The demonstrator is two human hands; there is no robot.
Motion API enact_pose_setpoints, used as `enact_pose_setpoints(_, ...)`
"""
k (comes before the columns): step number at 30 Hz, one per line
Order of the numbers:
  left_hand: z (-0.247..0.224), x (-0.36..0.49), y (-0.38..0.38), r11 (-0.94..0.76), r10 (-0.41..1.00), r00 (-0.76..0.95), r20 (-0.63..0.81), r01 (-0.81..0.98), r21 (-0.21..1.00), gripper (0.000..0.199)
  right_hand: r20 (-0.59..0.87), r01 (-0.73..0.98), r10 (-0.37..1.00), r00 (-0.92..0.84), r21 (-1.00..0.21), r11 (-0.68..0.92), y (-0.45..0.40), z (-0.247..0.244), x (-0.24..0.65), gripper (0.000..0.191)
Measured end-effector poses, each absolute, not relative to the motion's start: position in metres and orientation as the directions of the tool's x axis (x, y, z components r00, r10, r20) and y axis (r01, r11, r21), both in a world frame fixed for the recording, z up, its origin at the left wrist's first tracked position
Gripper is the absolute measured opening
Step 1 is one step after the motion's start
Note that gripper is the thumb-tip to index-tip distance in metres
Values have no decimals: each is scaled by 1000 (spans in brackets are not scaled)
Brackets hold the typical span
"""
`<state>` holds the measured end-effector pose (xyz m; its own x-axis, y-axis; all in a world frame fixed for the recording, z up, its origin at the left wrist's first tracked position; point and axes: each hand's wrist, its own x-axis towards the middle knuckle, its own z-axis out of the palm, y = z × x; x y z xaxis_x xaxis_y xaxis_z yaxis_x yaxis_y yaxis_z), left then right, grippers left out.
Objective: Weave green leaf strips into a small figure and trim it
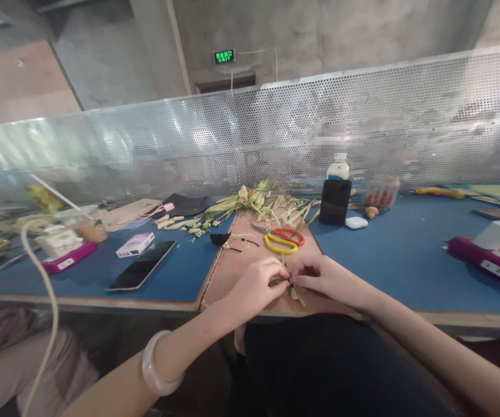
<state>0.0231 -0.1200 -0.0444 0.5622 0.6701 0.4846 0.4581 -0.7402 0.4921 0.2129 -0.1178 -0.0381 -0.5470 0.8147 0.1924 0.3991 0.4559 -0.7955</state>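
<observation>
My left hand [267,281] and my right hand [317,275] meet over the bare wooden strip of the table [228,286], fingertips pinched together. Between them is a small piece of pale green dried husk [297,296], its ends sticking out below and above the fingers. A dark spot shows at the pinch; what it is I cannot make out. Just beyond the hands lie scissors [281,240] with one red and one yellow handle. Farther back sits a heap of dried husk strips [254,200]. Left of the scissors is a small black bundle [220,238] with thin dark-tipped strands.
A phone [143,266] and a pink-white box [135,245] lie to the left, near a drink cup [91,229]. On the right stand a black device [335,202], a white earphone case [356,223] and a purple holder [488,259]. A perforated metal screen [250,139] closes the back.
</observation>
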Motion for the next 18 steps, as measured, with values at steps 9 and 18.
enact_pose_setpoints(9, -48, 23, -119, -805, 591, 617, 519, 491, 332, 13, 188, 399, 818, -544, -800, 449, -114, -43, 214, 15)
enact_pose_setpoints(18, -51, 22, -118, -811, 574, 620, 535, 517, 272, 17, 193, 411, 831, -522, -796, 444, -115, -42, 214, 13)
